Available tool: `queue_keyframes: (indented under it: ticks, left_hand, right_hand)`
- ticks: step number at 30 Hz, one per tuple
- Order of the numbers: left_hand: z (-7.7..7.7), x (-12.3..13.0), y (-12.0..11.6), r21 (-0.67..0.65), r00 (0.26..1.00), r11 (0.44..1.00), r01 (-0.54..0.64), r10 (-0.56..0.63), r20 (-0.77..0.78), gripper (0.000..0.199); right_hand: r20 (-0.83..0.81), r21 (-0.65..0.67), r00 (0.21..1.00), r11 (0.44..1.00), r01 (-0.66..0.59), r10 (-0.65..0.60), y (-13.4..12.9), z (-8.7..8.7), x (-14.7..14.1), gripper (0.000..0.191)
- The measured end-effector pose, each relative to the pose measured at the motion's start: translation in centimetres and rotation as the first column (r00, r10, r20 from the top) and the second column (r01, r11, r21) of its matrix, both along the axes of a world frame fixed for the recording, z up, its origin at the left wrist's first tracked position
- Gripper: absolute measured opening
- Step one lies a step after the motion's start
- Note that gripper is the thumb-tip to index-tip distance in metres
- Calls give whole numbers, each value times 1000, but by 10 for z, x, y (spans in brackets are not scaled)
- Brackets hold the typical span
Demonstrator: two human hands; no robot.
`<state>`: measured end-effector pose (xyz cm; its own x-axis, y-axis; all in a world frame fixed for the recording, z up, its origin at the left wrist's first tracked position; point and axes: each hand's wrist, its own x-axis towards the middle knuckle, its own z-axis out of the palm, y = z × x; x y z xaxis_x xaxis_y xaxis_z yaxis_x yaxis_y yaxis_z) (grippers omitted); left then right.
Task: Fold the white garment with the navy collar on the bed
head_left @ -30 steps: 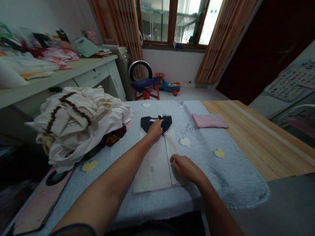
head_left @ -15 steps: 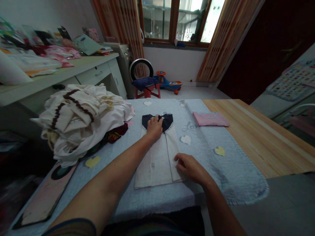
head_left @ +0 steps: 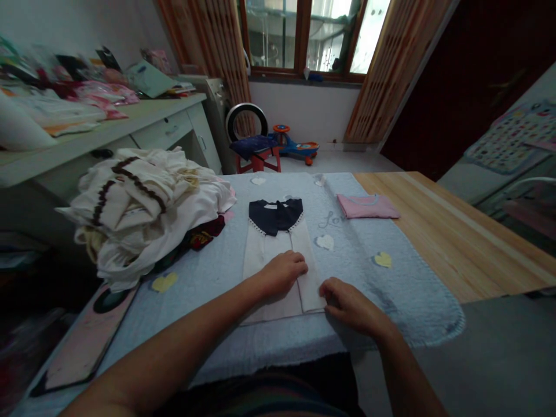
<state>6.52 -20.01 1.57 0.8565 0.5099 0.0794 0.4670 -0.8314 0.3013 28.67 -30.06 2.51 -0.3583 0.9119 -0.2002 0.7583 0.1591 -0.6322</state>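
Observation:
A folded white shirt (head_left: 256, 301) with a navy, lace-edged collar (head_left: 269, 217) lies face up on a pale blue blanket (head_left: 360, 324). Across its middle rests my left hand (head_left: 284, 272), palm down, fingers loosely bent over the folded right panel. Nothing shows in its grasp. My right hand (head_left: 350, 304) is at the shirt's lower right edge. Its fingers are curled, with a gap between thumb and forefinger, and the fingertips touch or nearly touch the cloth.
A heap of white clothes (head_left: 143, 214) sits on the left, beside a pink board (head_left: 80, 347). A folded pink garment (head_left: 369, 207) lies at the far right on the wooden tabletop's (head_left: 452, 231) blanket. Beyond stand a red stool (head_left: 258, 159) and a ride-on toy (head_left: 297, 146).
My left hand has slid from the collar down to the shirt's middle, uncovering the collar. My right hand has shifted slightly right and down, to the shirt's side edge.

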Motion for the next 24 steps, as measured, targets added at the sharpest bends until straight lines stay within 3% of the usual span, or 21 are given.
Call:
queue_keyframes:
  ticks: [8, 18, 24]
  left_hand:
    - [1, -6, -29, 183, 990, 983, -1, 27, -138, 8]
    - [7, -7, -52, 164, 994, 984, 74, -60, -92, 6]
    - [0, -8, -59, 190, 995, 978, 82, -69, -76, 4]
  right_hand:
    - [83, 91, 996, 995, 36, -44, -6, -2, -12, 18]
    - [99, 140, 994, 990, 31, -46, -5, -12, -12, 10]
    - [57, 138, 997, 989, 48, -56, -4, -10, -13, 8]
